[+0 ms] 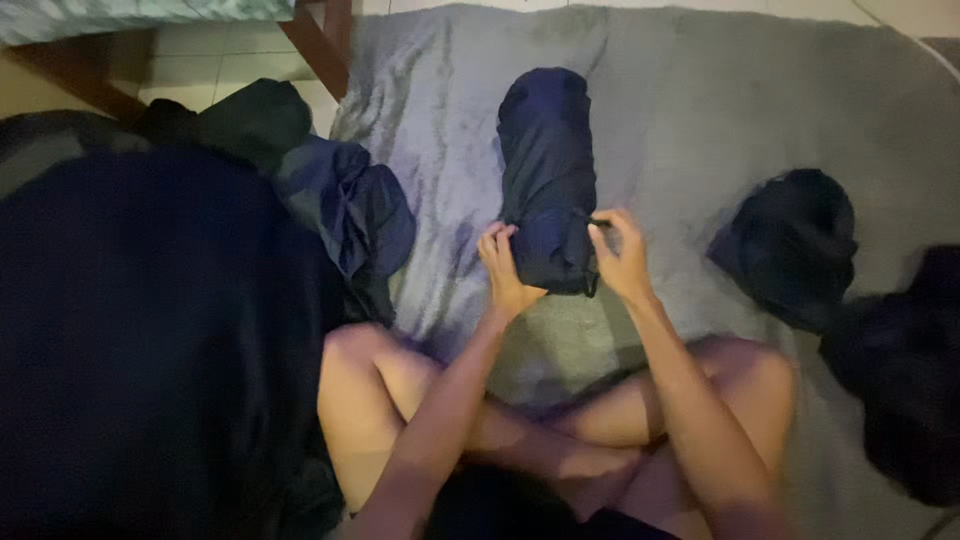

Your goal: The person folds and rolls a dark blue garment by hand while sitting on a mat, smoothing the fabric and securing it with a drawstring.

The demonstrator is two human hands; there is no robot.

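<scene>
At the far left lies a large dark heap of clothes [150,330], and just right of it a crumpled navy garment [350,205] rests at the edge of the grey plush blanket [700,110]. The left hand [503,270] is closed on the near left corner of a rolled dark-navy garment [548,170], which lies on the blanket in front of the person's crossed legs. The right hand [622,255] pinches the roll's near right edge between thumb and fingertips, so both hands clamp the same end, set apart by its width. To do this well, I judge both grips should keep even tension and hold the end square, so the layers stay tight and the roll does not skew or loosen. The roll's long axis runs straight away from the person, its far rounded end pointing up the blanket. Further right sit a black bundled garment [795,245] and another dark pile [905,370].
</scene>
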